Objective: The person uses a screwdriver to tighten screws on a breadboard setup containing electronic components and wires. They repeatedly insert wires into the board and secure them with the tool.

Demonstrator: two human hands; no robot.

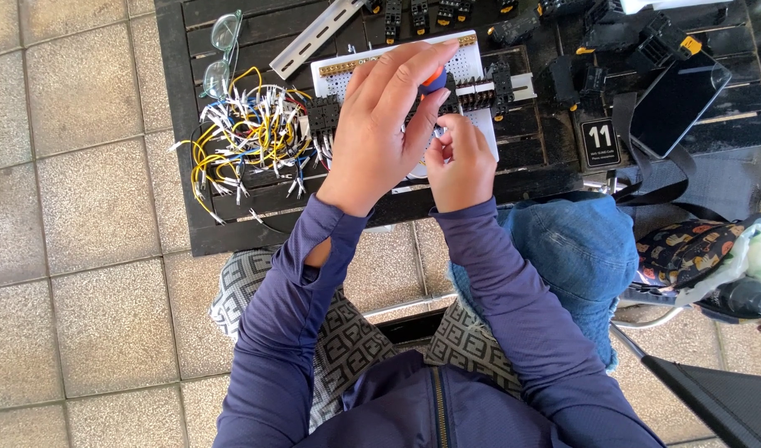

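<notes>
At nine o'clock of the board lies a bundle of wires (pixel 247 137), thin and soft, easy to tangle. The left hand (pixel 380 124) is closed around a screwdriver (pixel 434 80), light and stiff, best gripped at its orange-blue handle, held over the white board (pixel 471 62). At three o'clock of it, the right hand (pixel 457 166) pinches something small, hidden by its fingers.
</notes>
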